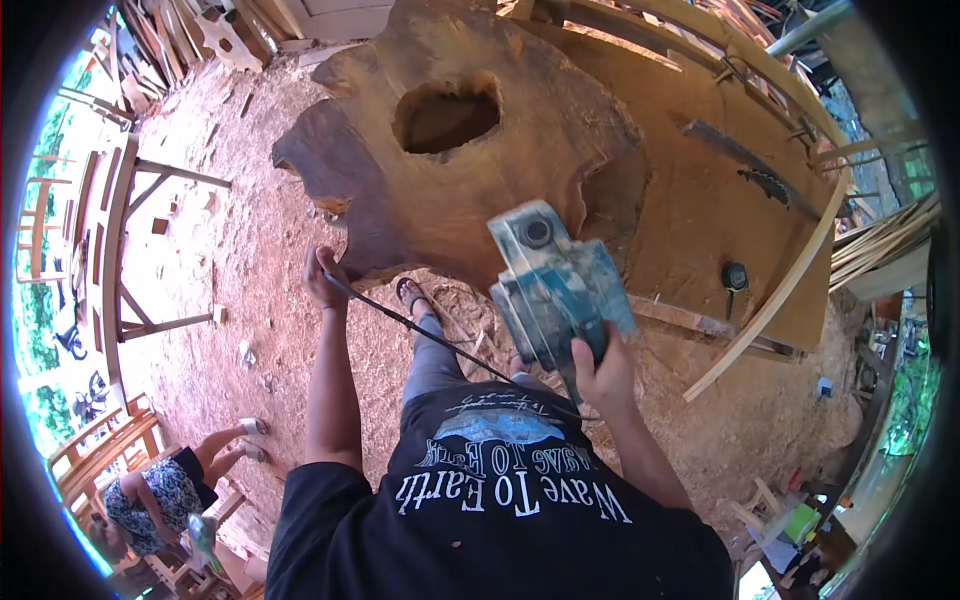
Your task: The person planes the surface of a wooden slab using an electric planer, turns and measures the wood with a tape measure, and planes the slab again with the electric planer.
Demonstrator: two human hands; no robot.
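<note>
A teal, dusty power planer (pixel 560 285) is in my right hand (pixel 607 375), with my fingers round its rear handle, over the near right edge of a broad wooden slab (pixel 460 190). The slab has an irregular outline and a dark oval hole through it. My left hand (pixel 325 278) is closed on the black power cord (pixel 400 318), beside the slab's near left edge. From there the cord runs across my front towards the planer.
Under the slab lies a brown board (pixel 740 220) with a tape measure (pixel 735 277) and a dark toothed strip (pixel 765 185). A curved wooden strip (pixel 780 300) borders it. Wood shavings cover the floor (pixel 230 300). Another person (pixel 160 505) is at the lower left.
</note>
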